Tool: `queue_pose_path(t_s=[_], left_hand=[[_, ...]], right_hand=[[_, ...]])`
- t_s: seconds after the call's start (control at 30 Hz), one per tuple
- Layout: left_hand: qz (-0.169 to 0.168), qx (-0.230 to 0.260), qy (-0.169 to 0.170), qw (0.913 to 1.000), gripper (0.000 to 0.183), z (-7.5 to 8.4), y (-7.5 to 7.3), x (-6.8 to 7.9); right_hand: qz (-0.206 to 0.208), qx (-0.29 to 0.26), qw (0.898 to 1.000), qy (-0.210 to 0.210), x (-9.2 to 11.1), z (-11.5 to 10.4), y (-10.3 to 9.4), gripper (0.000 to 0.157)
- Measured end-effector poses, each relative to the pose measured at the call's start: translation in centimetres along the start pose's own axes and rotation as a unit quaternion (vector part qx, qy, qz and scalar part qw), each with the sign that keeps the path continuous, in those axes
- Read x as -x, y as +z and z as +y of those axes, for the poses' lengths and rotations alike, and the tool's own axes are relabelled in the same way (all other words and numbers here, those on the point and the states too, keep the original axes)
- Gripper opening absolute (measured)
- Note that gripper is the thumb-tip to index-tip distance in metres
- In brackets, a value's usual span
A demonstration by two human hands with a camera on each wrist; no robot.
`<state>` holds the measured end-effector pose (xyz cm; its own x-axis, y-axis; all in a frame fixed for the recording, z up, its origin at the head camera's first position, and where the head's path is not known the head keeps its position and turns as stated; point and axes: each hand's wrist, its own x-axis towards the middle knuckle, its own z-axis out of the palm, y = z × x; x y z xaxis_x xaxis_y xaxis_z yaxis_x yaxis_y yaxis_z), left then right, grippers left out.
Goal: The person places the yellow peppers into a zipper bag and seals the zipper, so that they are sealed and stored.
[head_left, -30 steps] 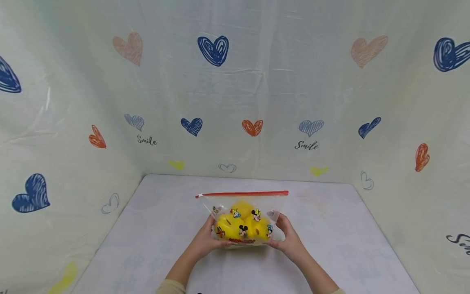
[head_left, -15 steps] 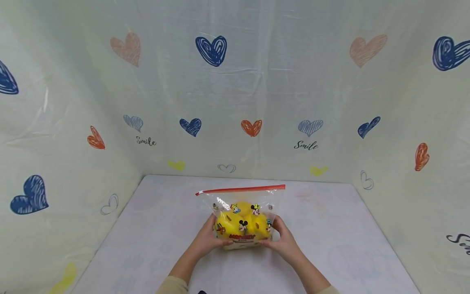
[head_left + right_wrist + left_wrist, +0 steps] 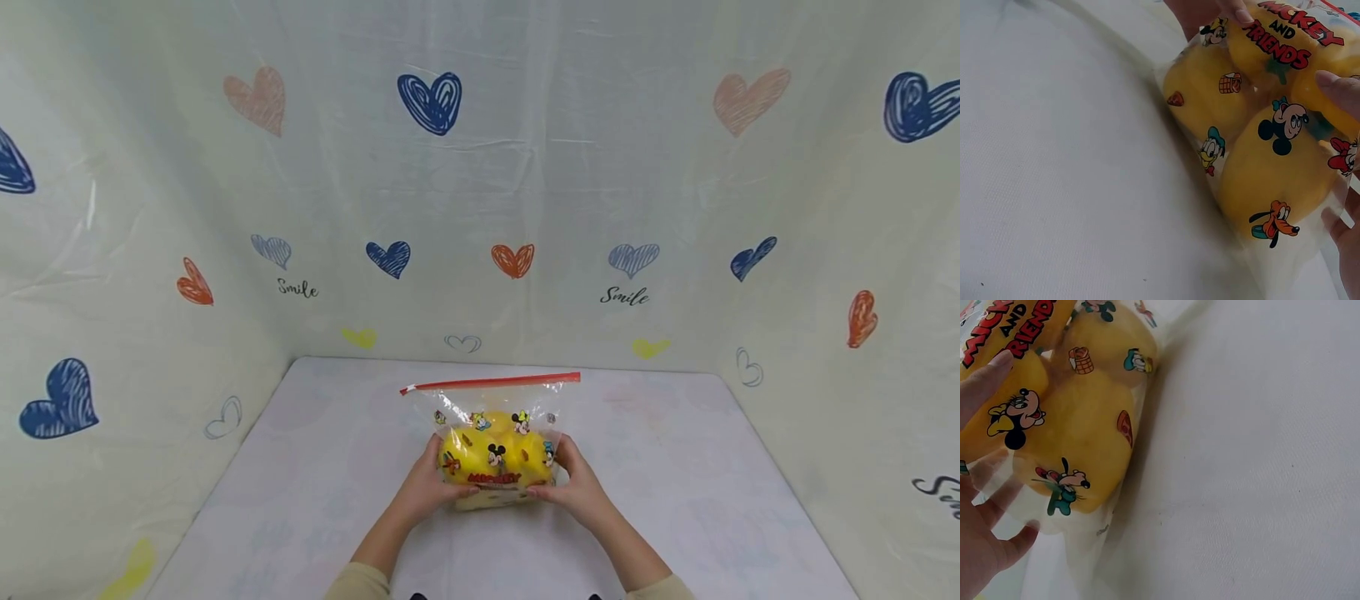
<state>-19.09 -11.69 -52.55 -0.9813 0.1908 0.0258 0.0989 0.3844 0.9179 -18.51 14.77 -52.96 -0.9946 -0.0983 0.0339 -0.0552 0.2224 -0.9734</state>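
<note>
A clear zip bag (image 3: 495, 480) printed with cartoon characters stands near the middle of the table. Along its top runs a red zip strip (image 3: 495, 383), the white slider at the left end. Through the plastic show several big, rounded yellow vegetables or fruits (image 3: 1282, 178), with bits of green like stems among them. My left hand (image 3: 427, 490) grips the bag's left side, thumb on the lower front, fingers bent around the side. On the opposite side my right hand (image 3: 581, 490) grips it likewise. In the left wrist view, fingers (image 3: 1019, 544) show behind the bag's film.
The table (image 3: 337, 433) has a pale cover. White sheets (image 3: 480, 192) printed with hearts and "Smile" hang behind it and along both sides. Tan sleeves (image 3: 358, 582) reach in from the front edge.
The bag's top strip has risen in the head view, its right end more than its left. More of the lower front print shows. My right hand has shifted slightly left.
</note>
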Motion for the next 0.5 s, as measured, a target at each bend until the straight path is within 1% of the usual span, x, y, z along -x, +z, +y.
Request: queue_pose_path(t_s=[0.13, 0.2, 0.27, 0.37, 0.5], left_hand=[[0.019, -0.01, -0.013, 0.9997, 0.094, 0.17, 0.12, -0.07], [0.025, -0.011, -0.022, 0.9994, 0.097, 0.34, 0.17, -0.15], [0.026, -0.007, -0.03, 0.9992, 0.101, 0.51, 0.24, -0.23], [0.027, 0.006, -0.04, 0.9988, 0.103, 0.78, 0.37, -0.27], [0.031, 0.014, -0.042, 0.9986, 0.103, 0.94, 0.68, -0.37]], right_hand=[[0.001, -0.008, 1.0, -0.01, -0.14, 0.13, 0.05, 0.079], [0.004, -0.013, 1.0, -0.018, -0.14, 0.2, 0.05, 0.078], [0.008, -0.021, 1.0, -0.018, -0.12, 0.25, 0.05, 0.078], [0.011, -0.031, 0.999, -0.011, -0.05, 0.3, 0.02, 0.078], [0.009, -0.046, 0.999, 0.004, -0.02, 0.25, -0.11, 0.078]])
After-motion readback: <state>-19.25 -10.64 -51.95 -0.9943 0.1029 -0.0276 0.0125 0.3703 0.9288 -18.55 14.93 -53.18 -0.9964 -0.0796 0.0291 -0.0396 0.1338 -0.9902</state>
